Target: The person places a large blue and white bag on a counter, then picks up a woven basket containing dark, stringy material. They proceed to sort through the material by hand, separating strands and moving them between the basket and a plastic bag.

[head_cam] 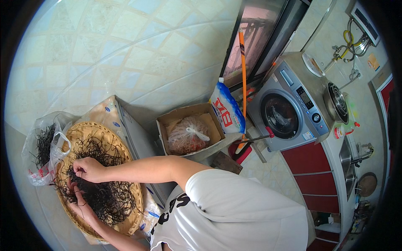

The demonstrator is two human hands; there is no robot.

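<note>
A round woven bamboo tray [135,185] holds a tangled heap of thin black dried strands [105,200]; I cannot tell exactly what they are. Above the heap, my right hand [89,169] pinches some strands between thumb and fingertips. My left hand [80,202] is just below it in the picture, palm turned up, its fingers curled around a small tuft. Beside the tray's far rim, a clear plastic bag [59,125] with loop handles contains more black strands. The tray rests on a patterned cloth [106,108].
A cardboard box [201,108] contains a knotted plastic bag [188,135] of reddish contents. Next to it stands a blue-and-white refill pouch [224,109]. An orange pole [242,69] leans near a front-loading washing machine [284,109]. Red cabinets [307,160] line the counter.
</note>
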